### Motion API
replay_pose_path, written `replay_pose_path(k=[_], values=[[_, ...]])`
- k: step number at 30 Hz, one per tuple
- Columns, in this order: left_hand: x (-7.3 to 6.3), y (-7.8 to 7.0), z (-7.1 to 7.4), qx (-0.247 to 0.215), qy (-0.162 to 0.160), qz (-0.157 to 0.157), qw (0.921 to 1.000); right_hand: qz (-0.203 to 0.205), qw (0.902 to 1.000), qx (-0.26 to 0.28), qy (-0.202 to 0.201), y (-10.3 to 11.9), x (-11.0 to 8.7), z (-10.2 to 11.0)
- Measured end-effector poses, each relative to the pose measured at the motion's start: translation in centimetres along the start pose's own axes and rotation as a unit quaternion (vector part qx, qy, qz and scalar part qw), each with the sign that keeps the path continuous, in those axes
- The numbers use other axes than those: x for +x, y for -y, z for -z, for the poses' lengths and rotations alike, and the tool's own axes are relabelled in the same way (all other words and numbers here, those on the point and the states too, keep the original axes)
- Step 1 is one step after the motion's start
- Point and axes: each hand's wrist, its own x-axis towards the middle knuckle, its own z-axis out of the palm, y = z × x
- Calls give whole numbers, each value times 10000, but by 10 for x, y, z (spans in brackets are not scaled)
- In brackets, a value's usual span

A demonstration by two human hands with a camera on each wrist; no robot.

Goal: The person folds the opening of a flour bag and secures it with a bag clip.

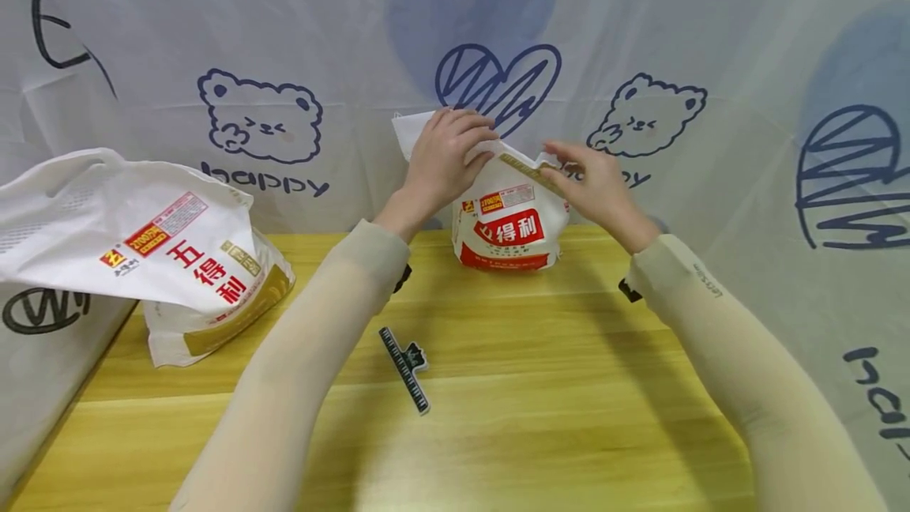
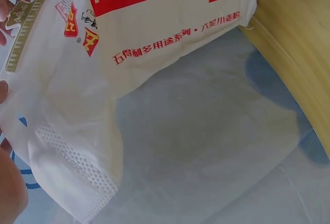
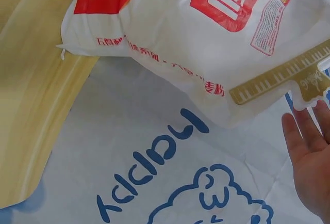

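A small white flour bag (image 1: pixel 508 220) with red print stands at the back of the table, its top pulled up. My left hand (image 1: pixel 455 144) grips the upper left of the bag, fingers over its top edge. Along the top lies a gold piano-keyboard bar clip (image 1: pixel 524 171), slanting down to the right. At its right end my right hand (image 1: pixel 593 184) pinches the clip's handle between thumb and fingers. In the right wrist view, fingertips (image 3: pixel 293 131) meet the scalloped clip handle (image 3: pixel 312 85). The bag's loose white corner (image 2: pixel 77 167) hangs out in the left wrist view.
A larger white flour bag (image 1: pixel 206 259) leans at the table's left side. A black piano-keyboard clip (image 1: pixel 405 370) lies on the wooden table (image 1: pixel 540 401) between the forearms. A pale cloth (image 1: pixel 341 14) with blue drawings hangs behind and at both sides.
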Motion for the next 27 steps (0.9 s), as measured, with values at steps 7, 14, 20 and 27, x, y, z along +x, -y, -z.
replay_pose_path(k=[7,14,20,27], values=[[-14,6,8,-92,-227,151,9996,297,9987,189,-376,-3,-4,-5],[-32,13,13,-268,-769,185,9965,694,9925,331,-950,-4,-11,-11],[-50,21,18,-246,-1217,312,9918,661,9876,664,-1260,-1,-17,-21],[-77,24,24,-300,-1768,505,9825,785,9786,1083,-1563,5,-28,-33]])
